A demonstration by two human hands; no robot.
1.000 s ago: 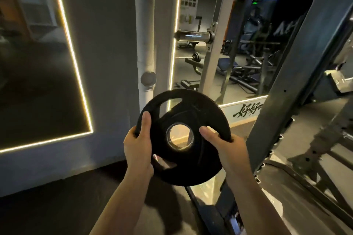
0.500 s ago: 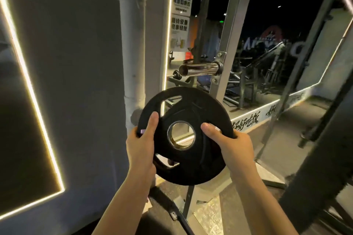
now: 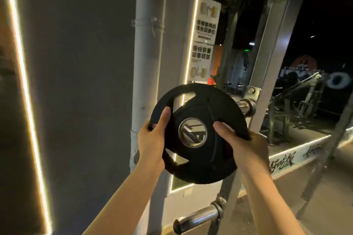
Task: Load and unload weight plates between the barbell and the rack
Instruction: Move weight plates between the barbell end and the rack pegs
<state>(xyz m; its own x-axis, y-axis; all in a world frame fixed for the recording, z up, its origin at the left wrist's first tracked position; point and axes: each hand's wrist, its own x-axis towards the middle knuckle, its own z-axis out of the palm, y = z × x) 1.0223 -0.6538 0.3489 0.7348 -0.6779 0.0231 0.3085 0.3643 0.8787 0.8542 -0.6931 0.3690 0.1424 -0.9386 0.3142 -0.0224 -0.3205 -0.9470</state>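
Note:
A black round weight plate point(image 3: 198, 112) with grip slots and a steel-ringed centre hole is held upright in front of me. My left hand point(image 3: 152, 139) grips its left edge with the thumb over the face. My right hand point(image 3: 242, 143) grips the right edge, thumb on the face. Just behind the plate's right rim a chrome storage peg point(image 3: 246, 106) juts from the grey rack upright point(image 3: 267, 74); the plate covers most of the peg. A second chrome peg point(image 3: 196, 219) sticks out lower on the same rack.
A white pipe point(image 3: 147, 63) runs down the grey wall on the left. LED-lit mirrors point(image 3: 198, 25) with notice stickers stand behind the rack. Gym machines point(image 3: 298, 97) fill the dark right background. Another steel post point(image 3: 336, 139) stands at the far right.
I have stepped closer to the rack. The plate rose in both hands and now sits at the upper peg's height, covering most of it.

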